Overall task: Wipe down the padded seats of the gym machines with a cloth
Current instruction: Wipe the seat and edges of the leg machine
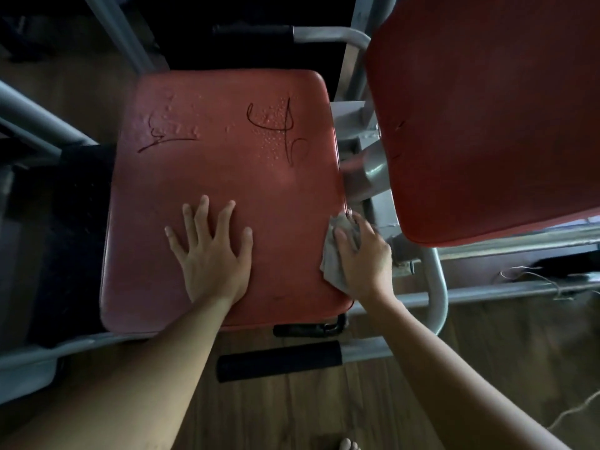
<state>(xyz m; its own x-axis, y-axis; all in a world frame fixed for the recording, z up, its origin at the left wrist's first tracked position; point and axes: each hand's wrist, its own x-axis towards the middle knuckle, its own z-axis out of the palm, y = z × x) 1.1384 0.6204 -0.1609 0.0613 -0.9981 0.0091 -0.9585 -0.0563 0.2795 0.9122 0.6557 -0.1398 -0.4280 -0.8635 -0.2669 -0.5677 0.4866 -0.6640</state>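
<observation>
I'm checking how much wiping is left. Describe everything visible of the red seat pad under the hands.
The red seat pad is a flat, rounded-corner cushion, vinyl-looking, on a grey metal frame. Water droplets and dark scribbles mark its far half. The left hand rests flat on it; the right hand holds a grey cloth against its right edge.
</observation>
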